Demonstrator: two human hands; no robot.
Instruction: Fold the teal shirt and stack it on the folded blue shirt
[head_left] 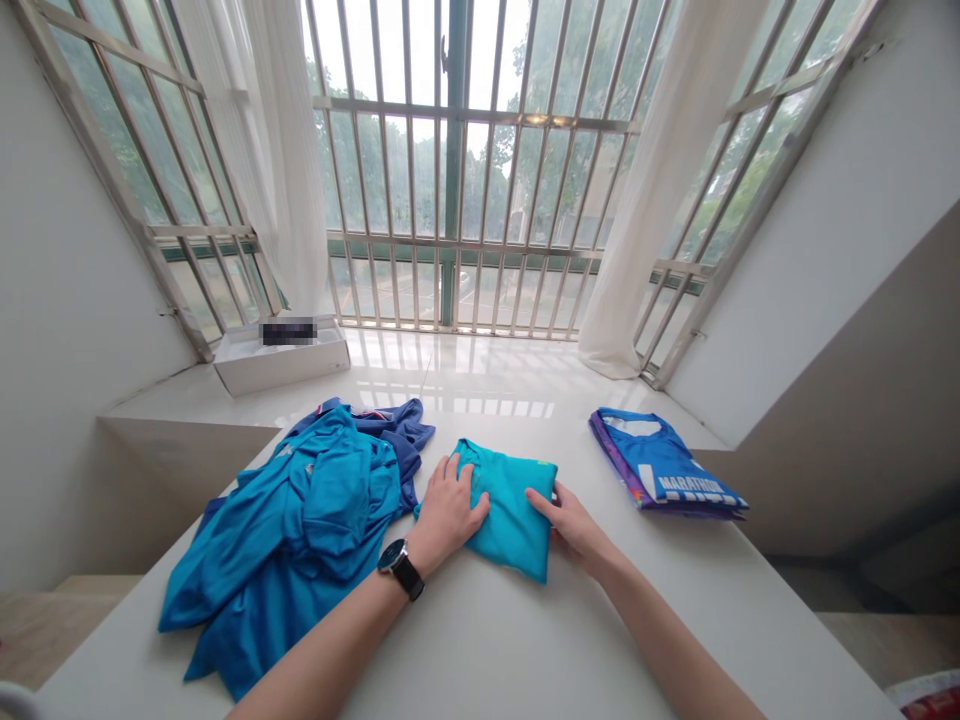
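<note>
A teal shirt (510, 510), folded into a small packet, lies on the white table in front of me. My left hand (450, 505), with a watch on its wrist, rests on the packet's left part, fingers spread across the cloth. At the right edge, my right hand (566, 515) pinches the shirt, thumb on top and the other fingers partly hidden behind the edge. Close by on the left is a loose heap of blue shirts (322, 500), crumpled, with sleeves hanging toward me.
Folded shirts in a stack (667, 465), the top one blue with "MARATHON" lettering, sit at the table's right. A white open box (285, 365) stands on the sill (465, 360) at the back left. Behind are a barred window and white curtains (622, 250).
</note>
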